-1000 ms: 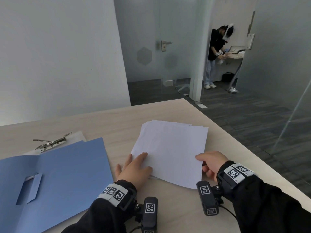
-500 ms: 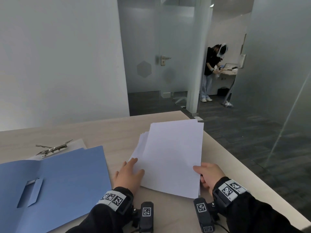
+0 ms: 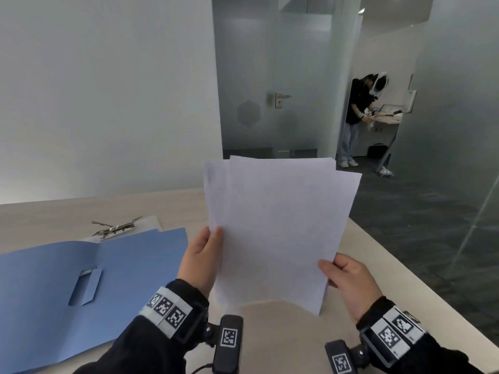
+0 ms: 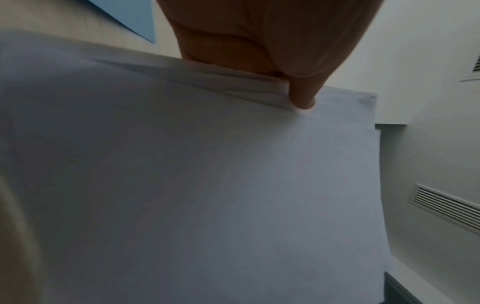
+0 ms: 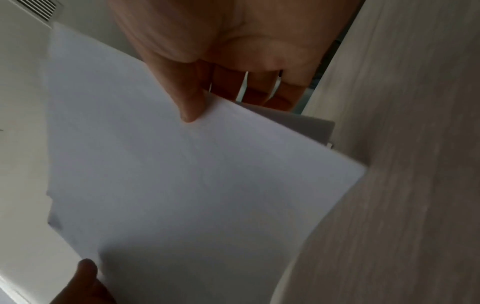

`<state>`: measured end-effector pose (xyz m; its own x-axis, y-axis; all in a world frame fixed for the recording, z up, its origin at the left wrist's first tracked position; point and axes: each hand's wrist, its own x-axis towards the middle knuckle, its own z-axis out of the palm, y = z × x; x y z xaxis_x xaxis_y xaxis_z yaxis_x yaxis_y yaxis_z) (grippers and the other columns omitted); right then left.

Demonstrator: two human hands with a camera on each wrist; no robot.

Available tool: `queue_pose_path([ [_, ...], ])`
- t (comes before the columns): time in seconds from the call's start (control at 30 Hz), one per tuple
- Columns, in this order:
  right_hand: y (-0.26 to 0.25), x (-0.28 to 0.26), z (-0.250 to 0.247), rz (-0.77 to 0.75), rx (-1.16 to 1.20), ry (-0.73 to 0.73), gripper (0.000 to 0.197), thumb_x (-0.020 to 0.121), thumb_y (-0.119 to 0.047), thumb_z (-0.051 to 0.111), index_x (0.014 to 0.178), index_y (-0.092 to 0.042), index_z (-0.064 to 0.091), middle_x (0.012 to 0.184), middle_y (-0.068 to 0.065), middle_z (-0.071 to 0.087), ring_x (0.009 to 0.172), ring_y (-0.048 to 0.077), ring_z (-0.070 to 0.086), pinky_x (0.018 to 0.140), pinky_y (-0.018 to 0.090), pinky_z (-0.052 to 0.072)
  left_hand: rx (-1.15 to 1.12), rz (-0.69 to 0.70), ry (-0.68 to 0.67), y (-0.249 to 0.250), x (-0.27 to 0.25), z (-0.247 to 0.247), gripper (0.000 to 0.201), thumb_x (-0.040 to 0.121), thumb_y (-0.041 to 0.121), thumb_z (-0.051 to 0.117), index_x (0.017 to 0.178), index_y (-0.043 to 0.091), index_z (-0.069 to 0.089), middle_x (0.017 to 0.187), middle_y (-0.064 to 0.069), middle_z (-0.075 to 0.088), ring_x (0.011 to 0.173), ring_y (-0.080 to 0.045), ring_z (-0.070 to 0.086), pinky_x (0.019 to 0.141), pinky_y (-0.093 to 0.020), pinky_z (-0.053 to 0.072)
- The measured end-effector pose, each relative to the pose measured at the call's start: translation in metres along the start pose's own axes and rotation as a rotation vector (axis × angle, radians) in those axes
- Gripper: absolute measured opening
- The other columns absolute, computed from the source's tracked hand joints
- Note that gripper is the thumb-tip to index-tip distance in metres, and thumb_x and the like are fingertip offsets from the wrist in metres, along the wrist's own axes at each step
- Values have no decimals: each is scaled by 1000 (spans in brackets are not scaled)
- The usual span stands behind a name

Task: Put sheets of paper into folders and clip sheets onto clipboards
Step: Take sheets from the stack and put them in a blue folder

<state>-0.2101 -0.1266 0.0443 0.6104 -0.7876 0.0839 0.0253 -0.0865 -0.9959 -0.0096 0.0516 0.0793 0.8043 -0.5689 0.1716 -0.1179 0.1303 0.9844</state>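
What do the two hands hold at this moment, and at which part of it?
Both hold the stack of white paper sheets, raised upright. The left hand pinches its left edge; the right hand pinches its right edge near the lower corner.

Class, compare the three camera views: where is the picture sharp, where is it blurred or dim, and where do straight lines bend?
Head view: evenly lit and sharp on the sheets of paper; wall edges bow toward the frame edges. Left wrist view: the paper's underside is dim, the left hand soft and close. Right wrist view: the right hand is blurred, and the table grain smears.
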Motion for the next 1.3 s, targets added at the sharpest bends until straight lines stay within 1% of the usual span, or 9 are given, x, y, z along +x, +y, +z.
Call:
queue_pose_path([
  [0.2, 1, -12, 8, -38, 84, -36, 17, 92, -3, 58, 97, -8, 73, 93, 6, 79, 87, 19, 74, 72, 25, 57, 59, 74, -72, -9, -20, 0, 18, 99, 25, 50, 106, 26, 67, 103, 3, 75, 97, -16, 70, 86, -35, 54],
  [0.43, 0, -14, 12, -14, 228, -17, 21, 90, 3, 56, 103, -6, 71, 99, 13, 77, 90, 26, 73, 78, 38, 54, -9, 25, -91, -15, -31, 5, 19, 99, 23, 49, 111, 25, 64, 106, 4, 74, 100, -15, 69, 83, -29, 52],
  [0.6, 4, -20, 15, 38, 194, -9, 22, 92, 2, 56, 103, -9, 72, 97, 10, 78, 90, 26, 73, 77, 36, 53, -30, -50, -141, -25, -40, 6, 22, 99, 18, 48, 112, 22, 65, 104, 6, 76, 95, -9, 71, 73, -18, 53],
  [0.73, 0, -23, 23, 52, 163, -51, 22, 93, 0, 55, 104, -9, 72, 99, 11, 77, 90, 25, 73, 80, 40, 55, -32, -96, -72, -30, -43, -5, 20, 99, 18, 49, 103, 20, 69, 100, -3, 77, 96, -25, 71, 80, -36, 56],
  [0.83, -4, -25, 41, 37, 99, -149, 20, 94, -5, 56, 106, -9, 71, 103, 7, 77, 99, 24, 71, 91, 40, 52, -50, -128, 23, -31, -42, -29, 21, 98, 18, 50, 100, 21, 70, 101, -7, 76, 98, -32, 70, 89, -48, 55],
  [0.97, -5, -26, 84, 2, -7, -290, 19, 97, -11, 54, 105, -17, 71, 100, -8, 78, 96, 6, 71, 79, 17, 52, -62, -202, 127, -26, -43, -80, 19, 96, 21, 52, 104, 18, 69, 103, -10, 75, 98, -33, 70, 91, -51, 54],
  [1.07, 0, -18, 124, 56, -44, -350, 20, 97, -11, 54, 103, -15, 73, 100, -2, 78, 98, 17, 72, 90, 35, 54, 20, -268, 149, -22, -50, -125, 21, 94, 28, 55, 106, 17, 68, 104, -11, 74, 95, -31, 70, 89, -51, 56],
  [1.17, 8, -6, 159, 131, -73, -366, 20, 94, -9, 56, 93, -12, 75, 95, 7, 78, 93, 30, 73, 90, 49, 55, 79, -271, 247, -16, -64, -172, 18, 97, 23, 51, 105, 15, 65, 95, -8, 74, 84, -26, 69, 74, -40, 54],
  [1.3, 7, 8, 201, 186, -126, -364, 19, 92, -7, 54, 87, -11, 72, 87, 12, 74, 77, 31, 68, 65, 38, 56, 231, -232, 428, -13, -86, -238, 14, 92, 22, 54, 100, 21, 66, 98, -1, 72, 95, -21, 66, 73, -33, 46],
])
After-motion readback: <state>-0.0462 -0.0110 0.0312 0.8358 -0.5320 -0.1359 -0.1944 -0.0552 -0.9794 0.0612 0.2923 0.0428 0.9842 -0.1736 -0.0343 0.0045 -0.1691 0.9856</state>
